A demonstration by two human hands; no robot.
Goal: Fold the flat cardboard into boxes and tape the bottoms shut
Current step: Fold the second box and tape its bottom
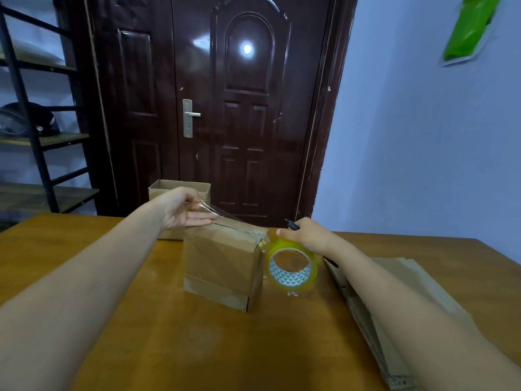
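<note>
A brown cardboard box (222, 263) stands on the wooden table (174, 342) with its closed flaps facing up. My left hand (183, 210) pinches the free end of clear tape at the box's far left top edge, fingers flat along the flap seam. My right hand (304, 235) holds a yellowish roll of clear tape (291, 268) just off the box's right top corner, along with a thin dark tool that pokes out behind the fingers. A strip of tape runs from the roll across the top seam to my left hand.
A second cardboard box (169, 190), open at the top, sits behind the first at the table's far edge. Flat cardboard sheets (394, 311) lie stacked at the right under my forearm. A dark door (239, 108) and a metal shelf rack (36, 136) stand beyond the table.
</note>
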